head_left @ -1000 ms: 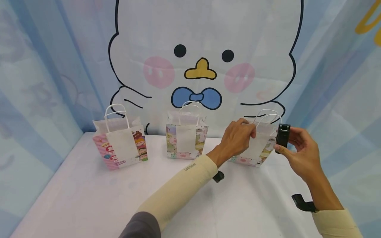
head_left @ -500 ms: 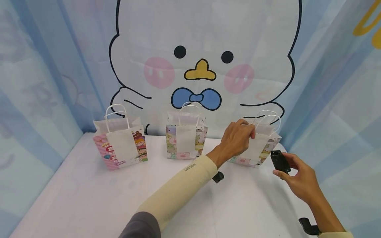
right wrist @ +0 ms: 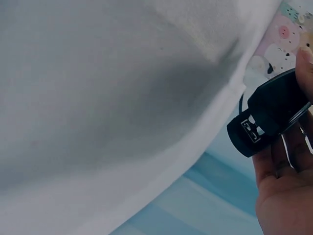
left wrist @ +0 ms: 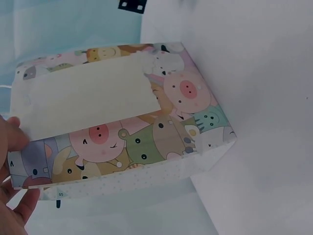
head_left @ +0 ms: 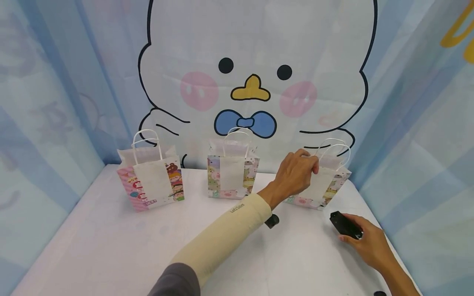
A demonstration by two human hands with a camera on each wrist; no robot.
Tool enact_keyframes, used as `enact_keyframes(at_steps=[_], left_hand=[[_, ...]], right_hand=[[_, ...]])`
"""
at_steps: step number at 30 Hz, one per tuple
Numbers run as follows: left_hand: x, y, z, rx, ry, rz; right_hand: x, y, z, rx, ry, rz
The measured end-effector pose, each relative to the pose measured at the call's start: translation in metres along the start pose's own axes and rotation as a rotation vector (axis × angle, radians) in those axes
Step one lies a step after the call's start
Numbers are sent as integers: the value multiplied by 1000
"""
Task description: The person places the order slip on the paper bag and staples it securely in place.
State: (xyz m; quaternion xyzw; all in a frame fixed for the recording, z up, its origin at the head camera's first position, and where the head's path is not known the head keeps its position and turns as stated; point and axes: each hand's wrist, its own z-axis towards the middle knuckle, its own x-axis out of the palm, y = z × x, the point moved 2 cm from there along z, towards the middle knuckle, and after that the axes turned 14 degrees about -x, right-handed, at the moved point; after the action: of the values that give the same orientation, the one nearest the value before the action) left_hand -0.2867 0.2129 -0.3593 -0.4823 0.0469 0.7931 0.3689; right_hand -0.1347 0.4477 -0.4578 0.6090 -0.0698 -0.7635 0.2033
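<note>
At the right end of the row stands a small white paper bag (head_left: 317,185) with cartoon animals and two twisted paper handles. My left hand (head_left: 294,172) pinches its upper edge; in the left wrist view the thumb and fingers sit on the bag's rim, over the printed pigs (left wrist: 93,147). Lower right, my right hand (head_left: 370,242) holds a black stapler (head_left: 344,225) between thumb and fingers, apart from the bag and above the table. A metal plate shows at the stapler's end (right wrist: 249,129) in the right wrist view.
Two more paper bags stand along the back of the white table (head_left: 111,246): a pink one (head_left: 157,185) at left and an animal-print one (head_left: 232,176) in the middle. Behind them hangs a curtain (head_left: 252,45) with a cartoon character; its side panels border the table.
My right hand has drawn the stapler down and away from the right bag's side, tilting it toward lying flat. The left hand stays at the bag's edge.
</note>
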Motion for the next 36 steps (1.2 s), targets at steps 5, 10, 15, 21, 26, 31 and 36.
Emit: enact_keyframes(at_steps=[5,10,15,21,26,31,36], left_hand=[[1,-1,2,1,2,-12],[2,-2,3,-2,15,-32],[2,-4,2,-4,26,-76],[-1,-6,-2,-5,-10,-37],[-10,-4,-13,-21,-90,-18],[-20,1,-36,18,-139,22],[-28,10,-72,58,-49,91]], right_hand=[[5,-3,-6,-8,78,-34],[12,-6,-9,-4,113,-65],[14,-9,-11,17,137,-82],[15,-6,-12,7,150,-94],[15,0,-10,-7,137,-84],[14,14,-7,-58,66,-79],[14,35,-3,-130,-25,-83]])
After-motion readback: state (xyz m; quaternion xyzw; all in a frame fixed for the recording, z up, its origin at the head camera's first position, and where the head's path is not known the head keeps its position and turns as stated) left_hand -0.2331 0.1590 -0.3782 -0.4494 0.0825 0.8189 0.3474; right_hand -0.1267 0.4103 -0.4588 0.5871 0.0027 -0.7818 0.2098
